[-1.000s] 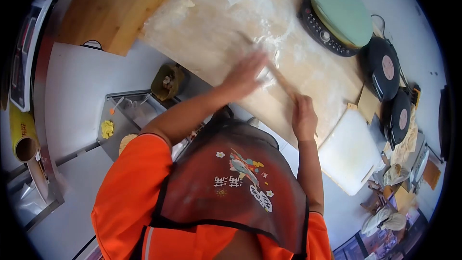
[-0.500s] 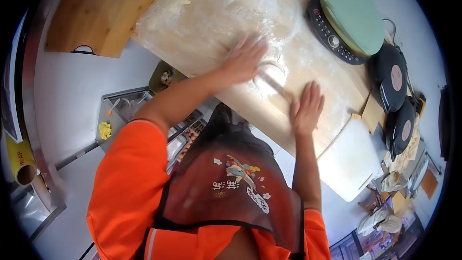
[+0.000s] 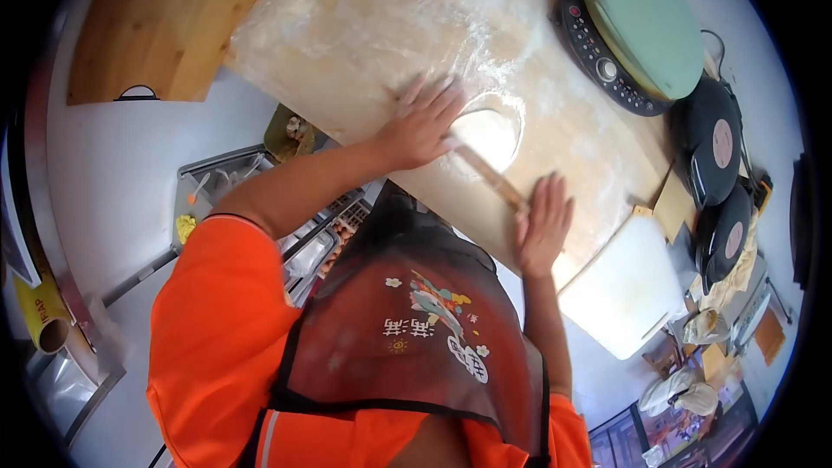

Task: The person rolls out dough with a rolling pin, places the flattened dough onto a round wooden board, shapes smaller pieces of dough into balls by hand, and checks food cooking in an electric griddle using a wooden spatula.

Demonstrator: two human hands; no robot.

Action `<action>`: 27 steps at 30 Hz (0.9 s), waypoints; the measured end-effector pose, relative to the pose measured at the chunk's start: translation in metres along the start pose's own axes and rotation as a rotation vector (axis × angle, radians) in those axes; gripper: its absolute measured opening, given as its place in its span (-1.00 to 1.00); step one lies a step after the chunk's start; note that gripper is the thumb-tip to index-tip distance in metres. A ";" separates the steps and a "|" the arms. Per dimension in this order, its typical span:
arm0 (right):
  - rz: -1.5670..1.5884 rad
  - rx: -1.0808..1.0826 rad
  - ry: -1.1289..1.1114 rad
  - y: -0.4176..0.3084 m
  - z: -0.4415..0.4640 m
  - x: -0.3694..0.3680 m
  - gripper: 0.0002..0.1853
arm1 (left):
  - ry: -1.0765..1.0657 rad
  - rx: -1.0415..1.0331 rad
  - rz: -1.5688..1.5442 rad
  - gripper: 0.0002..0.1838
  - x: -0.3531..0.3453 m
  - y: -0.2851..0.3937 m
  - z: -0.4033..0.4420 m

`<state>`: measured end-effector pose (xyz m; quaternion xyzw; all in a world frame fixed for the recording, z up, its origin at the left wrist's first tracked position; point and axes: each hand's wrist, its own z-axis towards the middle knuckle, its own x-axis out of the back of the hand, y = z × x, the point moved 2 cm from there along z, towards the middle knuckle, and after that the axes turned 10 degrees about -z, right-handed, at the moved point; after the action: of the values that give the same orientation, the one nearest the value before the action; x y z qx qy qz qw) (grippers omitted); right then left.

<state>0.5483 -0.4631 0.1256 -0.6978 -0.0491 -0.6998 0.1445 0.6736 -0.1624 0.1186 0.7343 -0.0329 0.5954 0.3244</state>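
Rolling pin (image 3: 490,175) between both hands (image 3: 422,124)

Flat round dough (image 3: 490,137), slanted rolling pin (image 3: 492,178) at its edge

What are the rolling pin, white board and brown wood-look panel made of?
Rolling pin: probably wood, matte; tan-brown, grain too blurred to confirm.
White board: likely plastic, smooth; near-uniform white, slot by one edge.
Brown panel: wood or wood-look laminate, slight sheen; grain and dark knot-like spots.

“RAP” on tube (image 3: 41,302), “满满” on apron (image 3: 347,364)
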 end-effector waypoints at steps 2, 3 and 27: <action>0.012 0.066 -0.048 -0.001 0.013 0.007 -0.28 | 0.055 -0.135 -0.080 -0.14 -0.007 -0.014 -0.017; 0.017 0.095 -0.080 0.000 0.020 0.013 -0.28 | 0.122 -0.194 -0.013 -0.16 -0.007 -0.023 -0.001; -0.035 0.016 -0.031 0.033 0.016 0.010 -0.23 | 0.040 0.016 0.090 -0.12 -0.007 -0.018 0.034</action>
<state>0.5729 -0.4914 0.1319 -0.7063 -0.0693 -0.6911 0.1369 0.7083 -0.1686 0.1013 0.7226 -0.0547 0.6241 0.2922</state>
